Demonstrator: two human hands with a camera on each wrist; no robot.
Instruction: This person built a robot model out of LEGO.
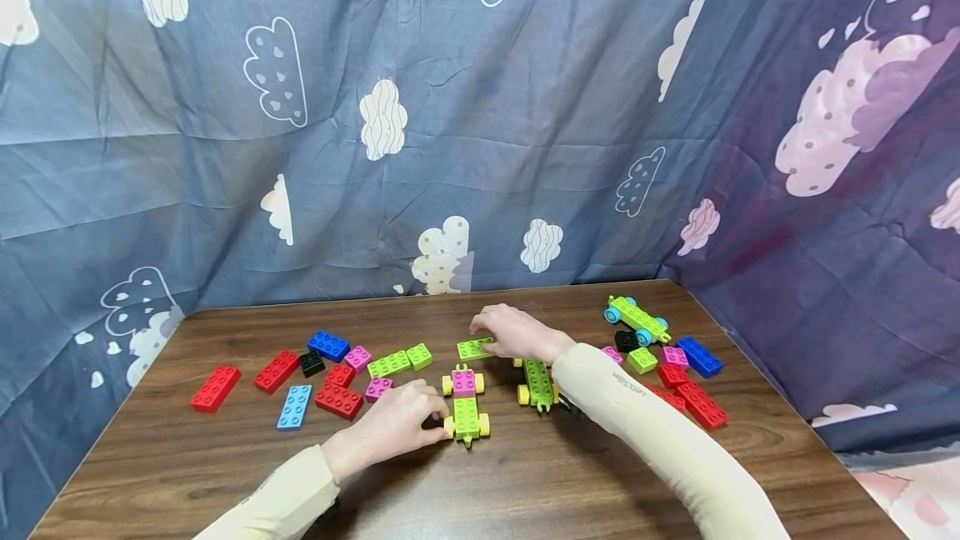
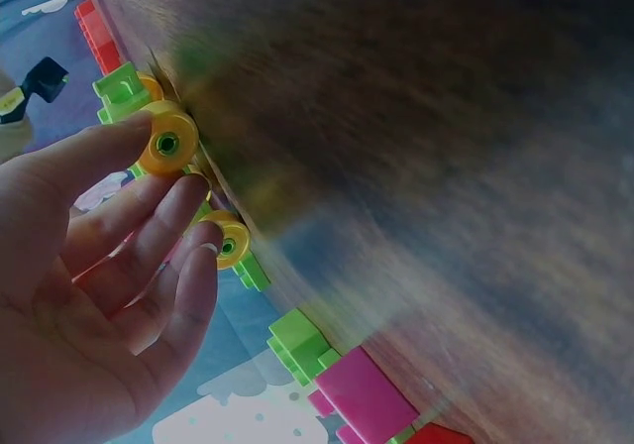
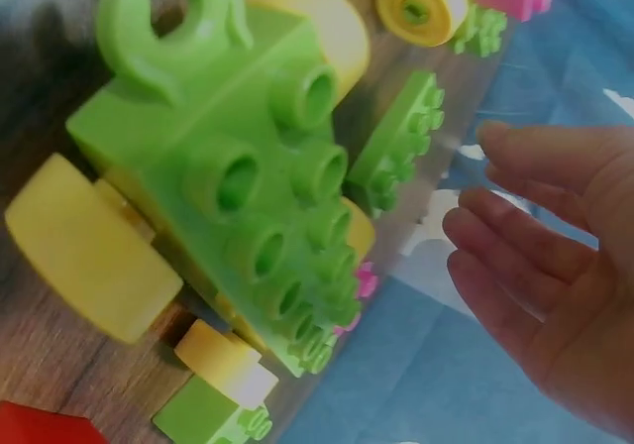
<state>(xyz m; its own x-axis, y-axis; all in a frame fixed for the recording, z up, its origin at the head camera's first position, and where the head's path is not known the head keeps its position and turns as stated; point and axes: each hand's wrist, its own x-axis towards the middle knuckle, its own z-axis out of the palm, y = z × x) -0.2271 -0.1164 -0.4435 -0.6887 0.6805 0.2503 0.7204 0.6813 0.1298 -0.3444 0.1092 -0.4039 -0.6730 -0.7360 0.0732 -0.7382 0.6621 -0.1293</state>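
In the head view my left hand [image 1: 397, 423] is beside a small toy car [image 1: 467, 419], a green base with yellow wheels and a pink brick [image 1: 464, 382] at its far end. The left wrist view shows my thumb and fingers pinching a yellow wheel [image 2: 170, 139] of it. My right hand [image 1: 513, 332] reaches over a flat green brick [image 1: 472, 349], its fingers loosely bent. Fingers and brick stand apart in the right wrist view. Under my right forearm is a second green car base [image 1: 537, 382] with yellow wheels, partly hidden by the sleeve.
On the left lie several loose bricks, among them a red brick [image 1: 216, 388], a light blue brick [image 1: 294, 407] and a green brick [image 1: 389, 364]. At the right, a green car base with blue wheels [image 1: 637, 321] stands behind more bricks, including a dark blue brick [image 1: 699, 356]. A cloud-patterned cloth [image 1: 337, 190] hangs behind the table.
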